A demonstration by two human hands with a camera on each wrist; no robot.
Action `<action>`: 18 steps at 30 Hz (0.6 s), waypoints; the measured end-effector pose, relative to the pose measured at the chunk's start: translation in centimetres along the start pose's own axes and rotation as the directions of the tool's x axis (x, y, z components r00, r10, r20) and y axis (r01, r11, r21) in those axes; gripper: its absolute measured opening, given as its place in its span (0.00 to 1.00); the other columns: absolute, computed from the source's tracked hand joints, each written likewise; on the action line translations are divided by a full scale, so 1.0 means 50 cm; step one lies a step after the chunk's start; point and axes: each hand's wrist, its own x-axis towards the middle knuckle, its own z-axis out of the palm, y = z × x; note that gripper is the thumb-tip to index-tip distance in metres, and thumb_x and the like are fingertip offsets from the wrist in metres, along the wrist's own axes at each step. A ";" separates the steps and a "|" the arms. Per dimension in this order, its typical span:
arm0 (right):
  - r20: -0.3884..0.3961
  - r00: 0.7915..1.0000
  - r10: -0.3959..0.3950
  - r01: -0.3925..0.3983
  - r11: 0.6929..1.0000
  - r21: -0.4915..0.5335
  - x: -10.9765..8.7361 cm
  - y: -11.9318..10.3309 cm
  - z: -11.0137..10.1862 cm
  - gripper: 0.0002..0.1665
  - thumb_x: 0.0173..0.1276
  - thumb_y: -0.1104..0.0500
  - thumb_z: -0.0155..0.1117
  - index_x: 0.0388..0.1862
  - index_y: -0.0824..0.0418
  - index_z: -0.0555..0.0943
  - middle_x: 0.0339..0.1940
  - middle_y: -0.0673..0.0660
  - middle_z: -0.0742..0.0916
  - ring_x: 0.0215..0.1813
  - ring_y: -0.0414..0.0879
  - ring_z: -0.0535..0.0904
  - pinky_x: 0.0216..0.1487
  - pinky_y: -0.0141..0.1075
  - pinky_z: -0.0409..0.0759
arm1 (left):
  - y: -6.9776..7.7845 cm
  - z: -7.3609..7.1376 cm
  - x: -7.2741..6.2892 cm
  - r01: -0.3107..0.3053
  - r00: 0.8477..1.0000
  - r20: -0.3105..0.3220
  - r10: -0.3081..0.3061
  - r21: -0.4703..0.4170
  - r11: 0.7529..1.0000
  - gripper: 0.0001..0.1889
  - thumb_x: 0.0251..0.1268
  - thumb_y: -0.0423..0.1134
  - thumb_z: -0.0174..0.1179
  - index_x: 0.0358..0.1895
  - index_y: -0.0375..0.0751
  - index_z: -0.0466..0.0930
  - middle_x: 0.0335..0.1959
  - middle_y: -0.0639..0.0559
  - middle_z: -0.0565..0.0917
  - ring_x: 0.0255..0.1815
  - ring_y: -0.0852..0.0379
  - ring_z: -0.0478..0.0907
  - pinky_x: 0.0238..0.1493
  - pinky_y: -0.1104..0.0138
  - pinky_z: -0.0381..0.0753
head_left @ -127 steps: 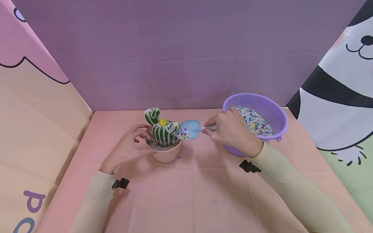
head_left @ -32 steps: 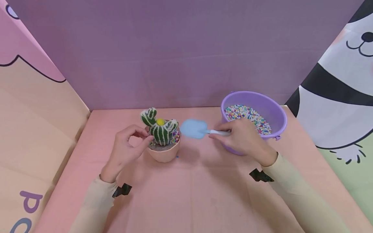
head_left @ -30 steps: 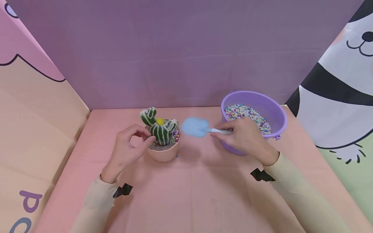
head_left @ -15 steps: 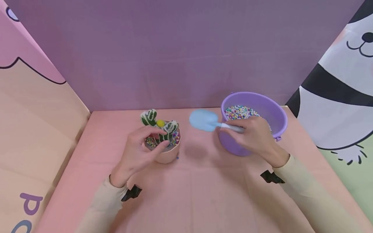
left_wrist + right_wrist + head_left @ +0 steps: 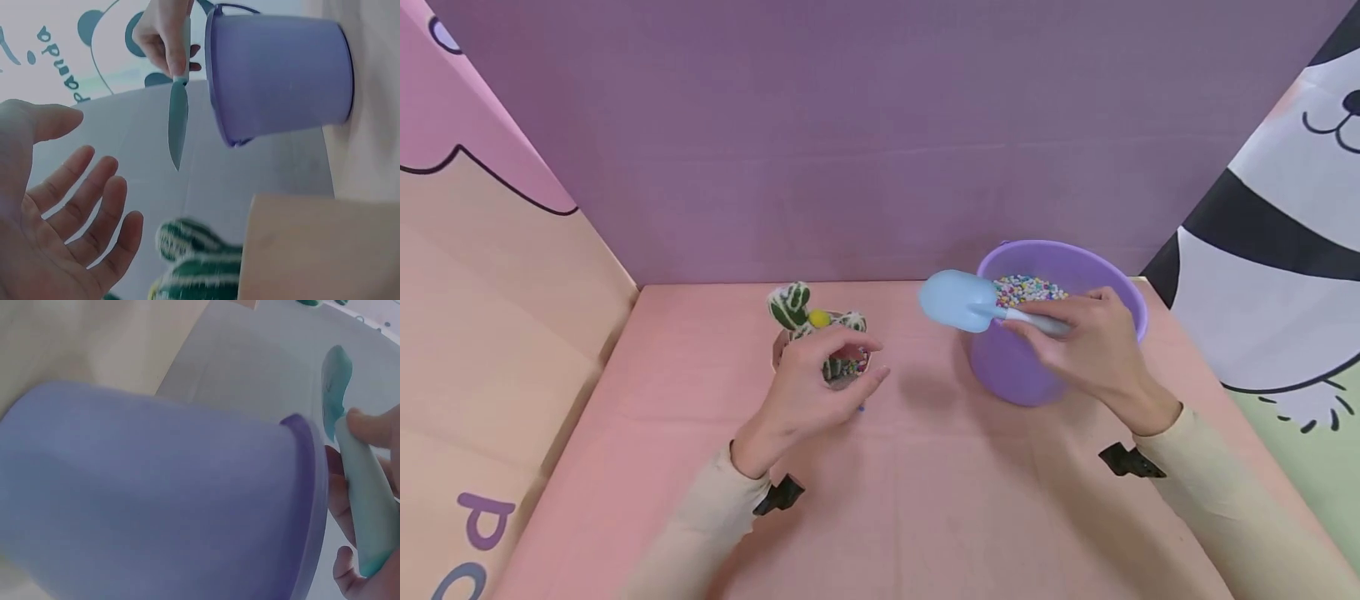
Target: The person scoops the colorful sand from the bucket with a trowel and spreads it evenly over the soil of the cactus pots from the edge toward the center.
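In the head view my right hand [image 5: 1097, 346] grips the pale handle of a light blue toy trowel [image 5: 958, 302], its blade pointing left. The trowel is beside and above the rim of a purple bucket [image 5: 1015, 367], which holds small multicoloured beads [image 5: 1030, 289]. My left hand [image 5: 820, 383] hovers with fingers relaxed and apart, holding nothing, in front of a potted cactus [image 5: 790, 307] with a yellow ball on it. The left wrist view shows that hand's loose fingers [image 5: 94, 206] near the peach pot [image 5: 325, 244]. More beads lie in the pot around the cactus; the hand partly hides them.
A pink cloth [image 5: 895, 500] covers the tabletop. Behind it rises a purple backdrop [image 5: 880, 150], with printed side panels left and right, one showing a panda [image 5: 1262, 300]. One tiny blue bead [image 5: 861, 408] lies beside the pot.
The beads on the trowel have gone into the pot. My right hand has drawn the trowel right and up to the bucket. My left hand has moved right, across the pot's front.
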 end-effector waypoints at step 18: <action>-0.052 0.994 0.097 -0.099 0.994 -0.043 -0.029 0.049 -0.042 0.12 0.52 0.55 0.81 0.33 0.60 0.95 0.21 0.59 0.91 0.25 0.54 0.81 0.49 0.43 0.66 | 0.015 0.097 0.017 0.067 0.970 0.234 -0.064 -0.005 0.998 0.13 0.66 0.44 0.73 0.51 0.48 0.89 0.47 0.59 0.90 0.45 0.63 0.83 0.51 0.67 0.84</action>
